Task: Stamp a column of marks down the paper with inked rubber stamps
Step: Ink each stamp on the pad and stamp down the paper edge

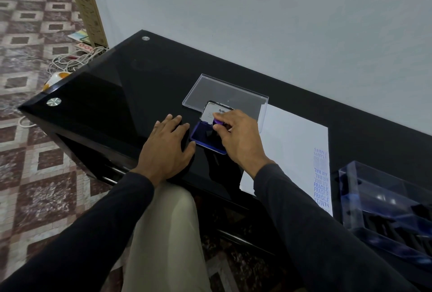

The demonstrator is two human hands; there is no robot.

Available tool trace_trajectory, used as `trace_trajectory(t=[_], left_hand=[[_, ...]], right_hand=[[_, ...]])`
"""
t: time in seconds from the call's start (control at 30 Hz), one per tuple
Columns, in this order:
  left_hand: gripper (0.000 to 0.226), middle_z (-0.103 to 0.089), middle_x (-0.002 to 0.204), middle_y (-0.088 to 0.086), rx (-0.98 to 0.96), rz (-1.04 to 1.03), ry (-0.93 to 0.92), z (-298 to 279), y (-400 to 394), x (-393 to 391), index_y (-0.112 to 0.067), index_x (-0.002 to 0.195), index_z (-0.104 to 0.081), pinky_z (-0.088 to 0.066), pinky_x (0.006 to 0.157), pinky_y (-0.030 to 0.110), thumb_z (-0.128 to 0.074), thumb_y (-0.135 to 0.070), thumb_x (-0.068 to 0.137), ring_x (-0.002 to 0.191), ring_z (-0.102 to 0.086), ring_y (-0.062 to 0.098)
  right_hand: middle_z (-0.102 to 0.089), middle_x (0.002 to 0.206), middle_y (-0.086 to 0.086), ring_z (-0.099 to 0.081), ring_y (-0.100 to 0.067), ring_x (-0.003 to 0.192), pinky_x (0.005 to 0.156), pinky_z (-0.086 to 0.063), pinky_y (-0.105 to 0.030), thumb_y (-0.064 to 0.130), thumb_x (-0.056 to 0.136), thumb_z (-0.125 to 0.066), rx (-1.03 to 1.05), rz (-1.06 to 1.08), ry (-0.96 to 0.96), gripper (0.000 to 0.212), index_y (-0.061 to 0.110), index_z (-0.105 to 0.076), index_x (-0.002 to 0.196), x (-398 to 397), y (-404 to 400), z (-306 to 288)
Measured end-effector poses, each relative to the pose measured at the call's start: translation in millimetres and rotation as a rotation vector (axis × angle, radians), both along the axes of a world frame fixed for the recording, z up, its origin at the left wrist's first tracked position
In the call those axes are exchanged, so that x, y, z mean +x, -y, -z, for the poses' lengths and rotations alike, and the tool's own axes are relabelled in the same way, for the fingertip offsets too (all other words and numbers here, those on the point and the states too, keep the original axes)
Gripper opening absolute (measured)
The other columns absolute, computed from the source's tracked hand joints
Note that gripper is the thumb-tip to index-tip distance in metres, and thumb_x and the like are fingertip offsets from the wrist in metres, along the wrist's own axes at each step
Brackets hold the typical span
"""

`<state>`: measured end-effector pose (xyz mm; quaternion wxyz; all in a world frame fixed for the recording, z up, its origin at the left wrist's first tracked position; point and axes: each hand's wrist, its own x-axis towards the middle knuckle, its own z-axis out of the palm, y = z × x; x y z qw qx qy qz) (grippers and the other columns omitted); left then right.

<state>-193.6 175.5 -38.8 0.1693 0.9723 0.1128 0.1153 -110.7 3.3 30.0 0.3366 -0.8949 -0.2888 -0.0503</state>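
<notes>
Black glass table (121, 95) filling mid-frame. White paper (292, 151) at 3 o'clock, column of blue marks (322, 182) down its right edge. Clear stamp box (385, 210) at 4 o'clock, clear lid (224, 92) at 12. Left hand (167, 149) flat on table, fingers spread, touching the ink pad's left edge. Right hand (236, 137) pinching purple stamp (218, 121), apparently pressed on open blue ink pad (203, 135) at centre.

Table (117, 95): glossy black glass, metal studs (53, 101). Paper (294, 142): matt white. Lid (224, 92) beyond the grip: clear plastic. Stamp (218, 121) knob: glossy purple plastic.
</notes>
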Motion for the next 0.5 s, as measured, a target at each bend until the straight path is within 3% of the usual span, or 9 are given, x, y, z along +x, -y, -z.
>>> trace_trajectory(t=[0.23, 0.37, 0.5], left_hand=[[0.058, -0.040, 0.157, 0.009, -0.027, 0.061, 0.054, -24.7, 26.1, 14.9, -0.017, 0.146, -0.049, -0.017, 0.125, 0.044, -0.054, -0.047, 0.097, 0.150, -0.027, 0.027], [0.055, -0.044, 0.154, 0.010, -0.028, 0.143, 0.075, -34.8, 65.2, 31.1, -0.016, 0.141, -0.053, -0.025, 0.123, 0.045, -0.055, -0.046, 0.096, 0.149, -0.028, 0.028], [0.054, -0.042, 0.156, 0.006, -0.091, 0.184, 0.070, -39.7, 95.8, 42.5, -0.021, 0.143, -0.051, -0.030, 0.120, 0.044, -0.054, -0.048, 0.097, 0.150, -0.026, 0.024]], right_hand=[[-0.066, 0.114, 0.000, -0.062, -0.014, 0.100, 0.088, -0.052, -0.019, 0.021, 0.089, -0.071, 0.030, 0.091, -0.016, 0.029, 0.020, -0.070, 0.118, 0.7, 31.6, -16.8], [-0.068, 0.111, 0.001, -0.064, -0.014, 0.092, 0.089, -0.055, -0.031, 0.020, 0.087, -0.072, 0.035, 0.162, -0.007, 0.031, 0.022, -0.071, 0.118, 5.1, 76.1, -25.6], [-0.066, 0.113, 0.001, -0.063, -0.014, 0.093, 0.094, -0.053, -0.032, 0.020, 0.088, -0.072, 0.021, 0.255, -0.039, 0.030, 0.019, -0.071, 0.118, 9.4, 107.4, -28.0]])
